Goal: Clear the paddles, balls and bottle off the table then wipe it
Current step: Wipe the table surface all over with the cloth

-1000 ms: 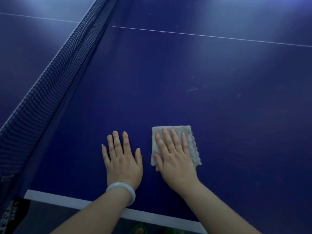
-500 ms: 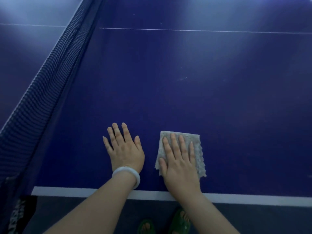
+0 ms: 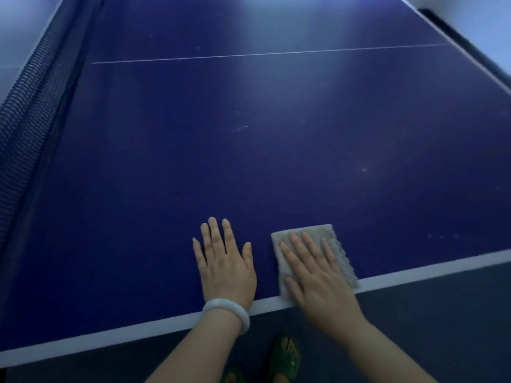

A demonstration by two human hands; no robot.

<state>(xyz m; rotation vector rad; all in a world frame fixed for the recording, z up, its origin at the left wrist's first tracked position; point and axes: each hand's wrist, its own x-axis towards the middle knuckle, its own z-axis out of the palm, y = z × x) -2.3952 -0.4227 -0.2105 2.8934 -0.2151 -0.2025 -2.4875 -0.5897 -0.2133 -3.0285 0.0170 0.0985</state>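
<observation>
Hands both flat, fingers straight. I see right hand [image 3: 318,275] pressing grey cloth [image 3: 336,244] onto surface [image 3: 249,167], cloth overlapping the white near-edge stripe [image 3: 442,268]. Left hand [image 3: 225,265] palm-down just left of cloth, touching bare surface, bracelet [image 3: 229,310] at the stripe. Net [image 3: 25,111] far left of cloth; wide blue surface beyond it.

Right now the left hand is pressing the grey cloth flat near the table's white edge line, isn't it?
Not quite: the head view shows the right hand pressing the grey cloth. The left hand lies flat on the bare table beside it.
</observation>
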